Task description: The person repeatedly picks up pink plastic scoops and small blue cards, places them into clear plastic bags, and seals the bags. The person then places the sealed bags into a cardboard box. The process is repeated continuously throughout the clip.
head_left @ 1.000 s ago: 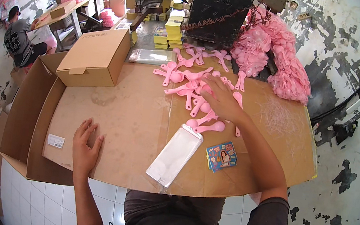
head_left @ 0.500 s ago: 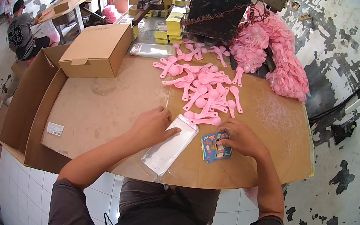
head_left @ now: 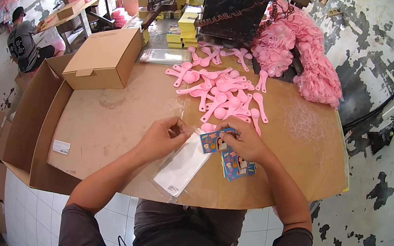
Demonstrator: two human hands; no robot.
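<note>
My left hand [head_left: 168,136] is closed in a pinch at the top end of the clear plastic bags [head_left: 181,167], which lie in a flat stack before me. In my right hand [head_left: 244,141] a blue printed card [head_left: 210,142] is pinched between thumb and fingers, its left end over the upper part of the bags. Just below that hand sits a small stack of similar blue cards [head_left: 239,167], partly covered by it. Beyond both hands spreads a loose pile of pink plastic spoons [head_left: 228,84]; the nearest spoon almost meets the bags' top edge.
A closed cardboard box [head_left: 102,58] stands at the left beside a long open carton [head_left: 34,119]. Pink spoons in bulging bags [head_left: 313,64] are heaped at the back right, near a black box [head_left: 235,11]. Yellow stacks [head_left: 187,27] stand behind. Two people work farther off.
My right hand has lifted a card off the small stack and moved it up and left over the bags. My left hand's fingers have drawn together at the bags' top end.
</note>
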